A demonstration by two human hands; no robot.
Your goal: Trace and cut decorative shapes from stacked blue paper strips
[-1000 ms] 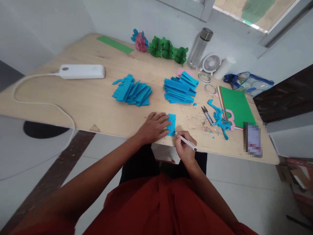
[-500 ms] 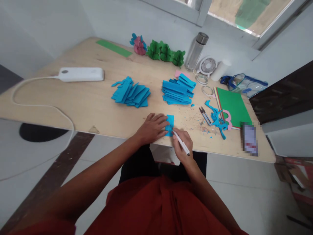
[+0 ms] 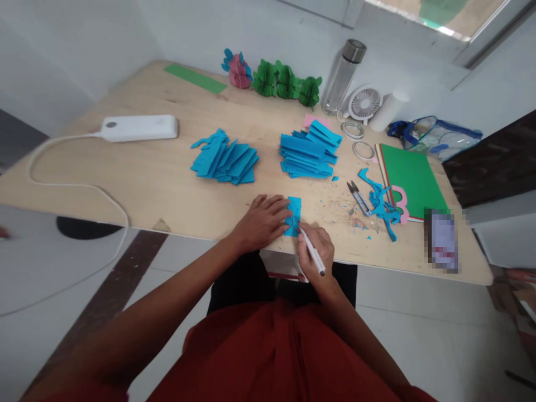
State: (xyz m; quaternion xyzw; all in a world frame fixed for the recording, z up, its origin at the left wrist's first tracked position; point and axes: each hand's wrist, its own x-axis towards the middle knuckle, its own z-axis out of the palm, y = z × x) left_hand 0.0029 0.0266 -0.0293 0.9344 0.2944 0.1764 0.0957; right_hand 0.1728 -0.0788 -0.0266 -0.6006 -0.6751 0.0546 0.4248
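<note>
A small blue paper piece (image 3: 295, 209) lies near the front edge of the wooden table, with a faint mark on it. My left hand (image 3: 263, 222) rests flat with fingers spread, its fingertips on the paper's left side. In my right hand (image 3: 317, 251) is a white pen (image 3: 312, 251), its tip at the paper's right edge. Behind the hands are two piles of folded blue paper, one on the left (image 3: 226, 159) and one on the right (image 3: 310, 151).
Small scissors (image 3: 358, 198) and blue scraps (image 3: 382, 206) lie to the right, near green sheets (image 3: 412, 178) and a phone (image 3: 444, 240). A bottle (image 3: 341, 78), a fan (image 3: 364, 104) and green paper shapes (image 3: 285, 82) stand at the back. A white power bank (image 3: 140, 128) with a cable is left.
The view has shifted slightly, so the objects on the right appear farther right. The pen has moved a little against the paper. A bit of someone's hand now shows at the far left edge.
</note>
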